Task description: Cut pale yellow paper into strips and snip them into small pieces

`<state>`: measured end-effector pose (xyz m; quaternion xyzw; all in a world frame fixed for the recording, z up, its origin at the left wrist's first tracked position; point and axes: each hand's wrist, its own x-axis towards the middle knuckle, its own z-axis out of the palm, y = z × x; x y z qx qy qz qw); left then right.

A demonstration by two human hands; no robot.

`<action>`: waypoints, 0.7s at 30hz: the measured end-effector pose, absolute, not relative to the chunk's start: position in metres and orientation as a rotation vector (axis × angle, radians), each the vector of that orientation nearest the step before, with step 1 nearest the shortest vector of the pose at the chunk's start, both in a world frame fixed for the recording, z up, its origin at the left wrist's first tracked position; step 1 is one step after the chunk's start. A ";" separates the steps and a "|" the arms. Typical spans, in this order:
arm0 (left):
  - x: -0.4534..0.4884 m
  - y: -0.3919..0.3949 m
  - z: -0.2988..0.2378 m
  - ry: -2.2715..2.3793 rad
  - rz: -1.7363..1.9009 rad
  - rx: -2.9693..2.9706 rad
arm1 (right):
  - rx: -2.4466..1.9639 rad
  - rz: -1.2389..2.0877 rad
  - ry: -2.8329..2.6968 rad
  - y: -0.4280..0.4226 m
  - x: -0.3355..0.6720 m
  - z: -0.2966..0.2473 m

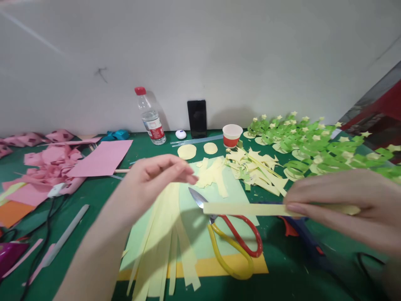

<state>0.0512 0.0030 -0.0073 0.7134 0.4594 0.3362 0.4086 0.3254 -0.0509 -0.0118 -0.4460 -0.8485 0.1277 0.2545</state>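
A narrow pale-yellow paper strip (244,209) runs level across the right-centre of the frame, pinched between the closed thumb and fingers of the right hand (341,205). Its left end crosses in front of the scissors with red and yellow handles (214,219), which lie over a pale-green paper sheet (236,192). At centre, the left hand (159,173) has its fingers loosely curled and slightly parted, nothing seen in them. Below it, long pale-yellow paper strips (163,242) fan toward the bottom edge. Lower right on the green bench (282,280), partly hidden, sits a dark-blue tool (310,246), perhaps a glue gun.
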 end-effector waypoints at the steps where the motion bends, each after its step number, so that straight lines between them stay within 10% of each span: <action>1: 0.058 -0.003 -0.010 1.154 0.869 1.845 | -1.158 0.340 -2.334 -0.050 0.320 -0.012; 21: 0.095 -0.034 -0.030 0.926 0.722 2.300 | -1.124 0.246 -2.377 -0.061 0.277 -0.032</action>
